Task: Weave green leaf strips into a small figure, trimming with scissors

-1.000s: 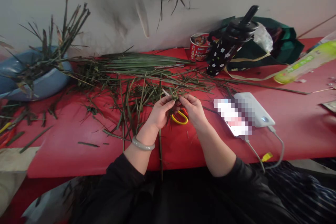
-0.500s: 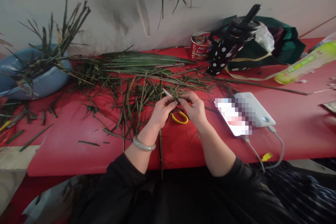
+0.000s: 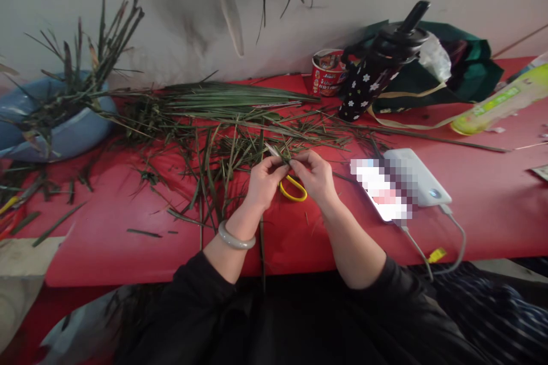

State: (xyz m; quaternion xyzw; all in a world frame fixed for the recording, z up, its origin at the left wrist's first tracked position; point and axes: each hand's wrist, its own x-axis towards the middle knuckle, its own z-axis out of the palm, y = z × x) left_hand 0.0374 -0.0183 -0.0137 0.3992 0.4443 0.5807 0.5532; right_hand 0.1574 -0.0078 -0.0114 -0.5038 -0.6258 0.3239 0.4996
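My left hand (image 3: 263, 182) and my right hand (image 3: 314, 175) meet over the middle of the red table (image 3: 107, 245), fingers pinched together on a small woven knot of green leaf strips (image 3: 283, 155). A long strip (image 3: 261, 239) hangs from the knot down past the table's front edge. Yellow-handled scissors (image 3: 293, 189) lie on the table just under my hands. A pale bangle sits on my left wrist.
Loose green leaf strips (image 3: 222, 120) litter the table's middle and back. A blue basin (image 3: 64, 134) of stems stands at the left. A phone on a white power bank (image 3: 422, 179) with cable lies right. A red cup (image 3: 325, 73), a flowered bottle (image 3: 372, 77), a green bag (image 3: 449, 68) stand behind.
Both hands have stayed pinched on the leaf knot and shifted slightly; the fingers have worked the strips a little. Nothing else on the table has moved.
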